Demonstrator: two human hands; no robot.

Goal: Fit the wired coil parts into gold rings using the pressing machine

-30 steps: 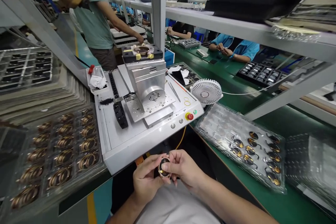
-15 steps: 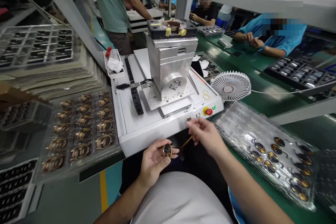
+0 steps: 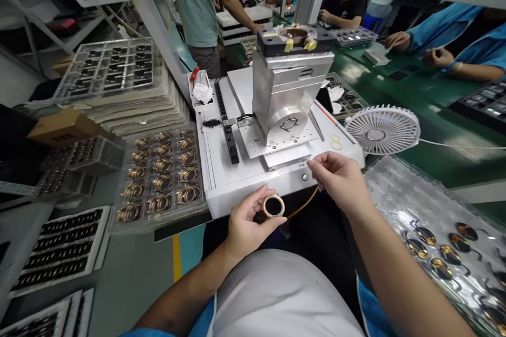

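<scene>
My left hand point(image 3: 247, 219) pinches a small gold ring-shaped part point(image 3: 274, 205) between thumb and fingers, just below the front edge of a white machine base point(image 3: 221, 179). My right hand point(image 3: 339, 181) hovers at that base's front right corner, fingers curled in a pinch over its buttons; what it holds, if anything, is too small to make out. A metal fixture block point(image 3: 290, 97) with a black top plate carrying a copper ring point(image 3: 294, 36) stands on the base. An orange cable point(image 3: 302, 205) runs beneath my right hand.
A clear tray of gold rings point(image 3: 160, 176) lies left of the machine, with stacked trays point(image 3: 114, 89) behind. At right lie a tray of round gold-and-black parts point(image 3: 438, 242) and a small white fan point(image 3: 381, 130). Other people work across the green bench; one stands behind.
My hands separated: the right one left the gold part and rose to the machine's front right corner. My left hand turned the part so its ring face shows. My head tilted downward.
</scene>
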